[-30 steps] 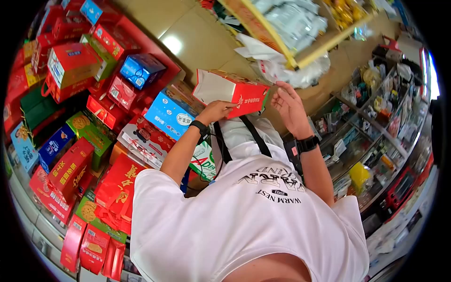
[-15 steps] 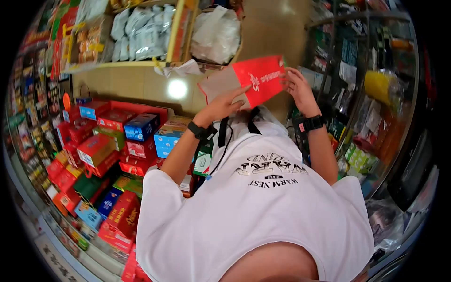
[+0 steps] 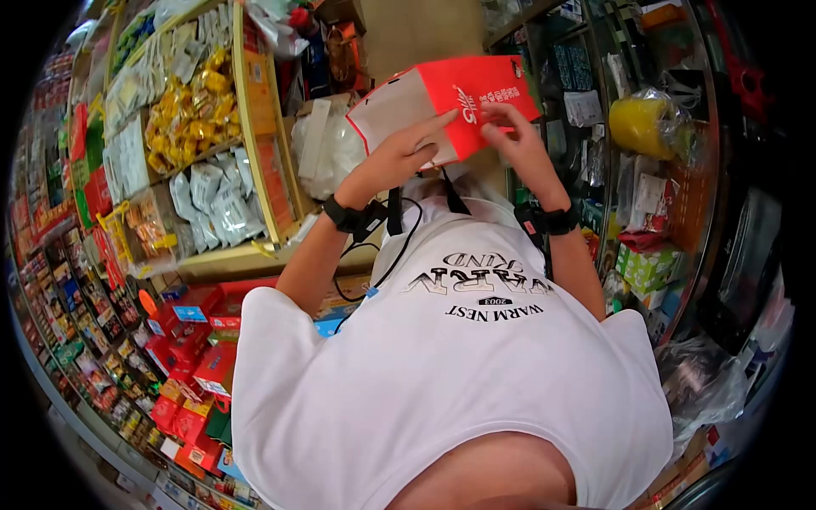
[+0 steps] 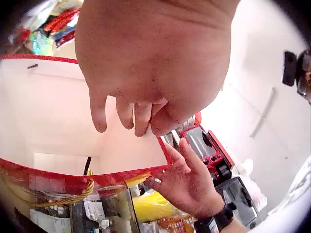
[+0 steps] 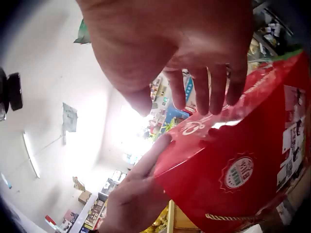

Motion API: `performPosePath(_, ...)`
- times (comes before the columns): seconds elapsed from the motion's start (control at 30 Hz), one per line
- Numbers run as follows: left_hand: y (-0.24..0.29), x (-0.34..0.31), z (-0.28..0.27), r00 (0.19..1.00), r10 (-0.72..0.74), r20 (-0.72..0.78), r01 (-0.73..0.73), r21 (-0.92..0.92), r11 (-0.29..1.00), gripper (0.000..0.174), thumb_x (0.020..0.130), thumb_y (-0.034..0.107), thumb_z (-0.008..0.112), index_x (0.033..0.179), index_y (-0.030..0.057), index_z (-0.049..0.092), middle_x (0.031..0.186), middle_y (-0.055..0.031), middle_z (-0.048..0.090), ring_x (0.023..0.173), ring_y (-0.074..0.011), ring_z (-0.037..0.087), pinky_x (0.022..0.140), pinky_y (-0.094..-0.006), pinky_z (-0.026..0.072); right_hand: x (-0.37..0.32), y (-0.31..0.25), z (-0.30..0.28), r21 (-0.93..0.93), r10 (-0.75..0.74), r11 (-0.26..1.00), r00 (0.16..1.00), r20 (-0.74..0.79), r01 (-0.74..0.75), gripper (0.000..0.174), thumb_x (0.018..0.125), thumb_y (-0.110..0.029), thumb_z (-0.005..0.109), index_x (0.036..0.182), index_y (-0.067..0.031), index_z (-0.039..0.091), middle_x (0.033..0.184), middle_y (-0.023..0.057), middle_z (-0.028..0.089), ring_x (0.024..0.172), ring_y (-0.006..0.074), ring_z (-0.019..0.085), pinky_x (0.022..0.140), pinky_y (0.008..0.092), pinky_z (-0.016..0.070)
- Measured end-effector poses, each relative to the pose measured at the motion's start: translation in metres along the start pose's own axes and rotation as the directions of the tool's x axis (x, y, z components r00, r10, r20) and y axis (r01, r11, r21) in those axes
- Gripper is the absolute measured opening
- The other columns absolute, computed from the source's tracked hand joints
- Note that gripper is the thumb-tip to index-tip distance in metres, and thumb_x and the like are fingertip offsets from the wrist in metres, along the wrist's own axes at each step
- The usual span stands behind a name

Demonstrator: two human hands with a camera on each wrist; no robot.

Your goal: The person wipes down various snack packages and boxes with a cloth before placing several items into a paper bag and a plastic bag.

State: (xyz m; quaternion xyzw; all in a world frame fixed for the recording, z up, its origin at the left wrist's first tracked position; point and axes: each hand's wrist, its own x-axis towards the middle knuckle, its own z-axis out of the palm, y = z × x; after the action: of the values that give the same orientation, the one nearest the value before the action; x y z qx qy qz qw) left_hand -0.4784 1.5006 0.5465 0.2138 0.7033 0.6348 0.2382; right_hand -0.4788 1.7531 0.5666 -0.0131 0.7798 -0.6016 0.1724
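A red paper gift bag (image 3: 497,85) with white lettering lies on its side in front of the body, its white inside facing left. My left hand (image 3: 391,161) grips the bag's edge at the opening; in the left wrist view several of its fingers reach over the white inside (image 4: 43,116). A gold rope handle (image 4: 58,201) hangs along the rim. My right hand (image 3: 523,153) is at the bag's near side, fingers extended and slightly bent. In the right wrist view its fingertips (image 5: 216,109) come right to the red panel, which bears a round printed badge (image 5: 238,173).
Yellow-edged shelves (image 3: 255,127) with gold and silver packets stand at left. Red boxes (image 3: 217,365) are stacked below them. A glass-fronted cabinet (image 3: 680,280) with a yellow roll (image 3: 646,123) stands at right. White plastic bags (image 3: 331,149) lie beyond the left hand.
The view has turned rightward, away from the stacked boxes and past the snack shelves. The gift bag has risen in view. The right hand has shifted from the bag's far end toward its lettered side.
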Motion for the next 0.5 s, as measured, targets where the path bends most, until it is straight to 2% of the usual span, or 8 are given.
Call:
performPosePath(0.03, 0.007, 0.014, -0.003, 0.998, -0.026, 0.05, 0.023, 0.064, 0.998, 0.048, 0.105, 0.017, 0.044, 0.151, 0.0062, 0.039, 0.152, -0.013, 0.046, 0.139, -0.0263, 0.043, 0.115, -0.037, 0.0302, 0.008, -0.006, 0.0, 0.004, 0.001, 1.0, 1.0, -0.007, -0.001, 0.043, 0.091, -0.025, 0.07, 0.127, -0.0038, 0.058, 0.11, 0.0066, 0.064, 0.107, 0.0187, 0.06, 0.096, 0.0334, 0.0458)
performPosePath(0.1, 0.018, 0.043, -0.008, 0.998, -0.053, 0.045, 0.048, 0.101, 0.994, 0.049, 0.105, 0.022, 0.043, 0.152, 0.0059, 0.038, 0.151, -0.015, 0.046, 0.138, -0.0284, 0.044, 0.114, -0.0363, 0.0308, 0.026, -0.017, -0.007, -0.264, -0.204, 0.942, 0.978, 0.046, 0.209, 0.053, 0.085, -0.025, 0.074, 0.13, -0.0036, 0.055, 0.117, 0.0105, 0.06, 0.109, 0.0231, 0.06, 0.099, 0.0345, 0.0447)
performPosePath(0.13, 0.022, 0.056, -0.011, 0.996, -0.078, 0.032, 0.074, 0.134, 0.988, 0.052, 0.106, 0.027, 0.042, 0.153, 0.0056, 0.036, 0.15, -0.017, 0.047, 0.137, -0.0305, 0.045, 0.114, -0.0357, 0.0314, 0.039, -0.013, -0.013, -0.227, -0.16, 0.96, 0.986, 0.047, 0.166, 0.059, 0.082, -0.025, 0.076, 0.132, -0.0034, 0.053, 0.121, 0.013, 0.057, 0.111, 0.0275, 0.059, 0.099, 0.0355, 0.0451)
performPosePath(0.27, 0.021, 0.11, -0.024, 0.994, -0.108, 0.032, 0.096, 0.263, 0.96, 0.057, 0.106, 0.036, 0.039, 0.154, 0.0065, 0.033, 0.147, -0.0206, 0.049, 0.133, -0.033, 0.049, 0.111, -0.0348, 0.0339, 0.105, -0.006, -0.037, -0.176, -0.161, 0.971, 0.986, 0.034, 0.165, 0.057, 0.082, -0.024, 0.076, 0.13, -0.0027, 0.054, 0.121, 0.0146, 0.058, 0.11, 0.0279, 0.059, 0.098, 0.037, 0.0468)
performPosePath(0.37, 0.03, 0.141, -0.031, 0.993, -0.072, -0.091, 0.094, 0.271, 0.958, 0.06, 0.105, 0.038, 0.04, 0.156, 0.008, 0.03, 0.142, -0.0228, 0.052, 0.128, -0.0338, 0.052, 0.109, -0.036, 0.0356, 0.153, -0.014, -0.056, -0.23, -0.182, 0.954, 0.981, 0.071, 0.194, 0.057, 0.082, -0.024, 0.075, 0.129, -0.0027, 0.053, 0.118, 0.017, 0.06, 0.108, 0.0272, 0.061, 0.094, 0.0375, 0.0491)
performPosePath(0.43, 0.046, 0.166, -0.042, 0.979, -0.172, -0.106, 0.188, 0.174, 0.967, 0.067, 0.104, 0.041, 0.043, 0.153, -0.002, 0.028, 0.149, -0.0227, 0.045, 0.135, -0.0355, 0.046, 0.112, -0.0387, 0.0342, 0.189, -0.038, -0.075, -0.275, -0.047, 0.956, 0.979, 0.197, 0.101, 0.057, 0.082, -0.024, 0.074, 0.13, -0.0034, 0.052, 0.117, 0.0184, 0.063, 0.106, 0.0279, 0.062, 0.091, 0.0385, 0.0503)
performPosePath(0.47, 0.05, 0.177, -0.047, 0.977, -0.172, -0.129, 0.192, 0.164, 0.967, 0.067, 0.104, 0.041, 0.043, 0.153, -0.002, 0.028, 0.149, -0.0227, 0.045, 0.135, -0.0355, 0.046, 0.112, -0.0387, 0.0342, 0.208, -0.043, -0.081, -0.328, -0.041, 0.938, 0.976, 0.213, 0.111, 0.058, 0.081, -0.025, 0.074, 0.131, -0.0042, 0.052, 0.115, 0.0184, 0.064, 0.103, 0.0297, 0.063, 0.089, 0.039, 0.0508)
performPosePath(0.5, 0.054, 0.184, -0.053, 0.964, -0.215, -0.155, 0.229, 0.079, 0.97, 0.068, 0.103, 0.041, 0.045, 0.153, -0.0022, 0.028, 0.149, -0.023, 0.045, 0.135, -0.0359, 0.046, 0.112, -0.039, 0.0343, 0.222, -0.051, -0.085, -0.335, -0.036, 0.935, 0.971, 0.238, 0.117, 0.058, 0.081, -0.025, 0.074, 0.131, -0.0042, 0.052, 0.115, 0.0184, 0.064, 0.103, 0.0297, 0.063, 0.089, 0.039, 0.0508)
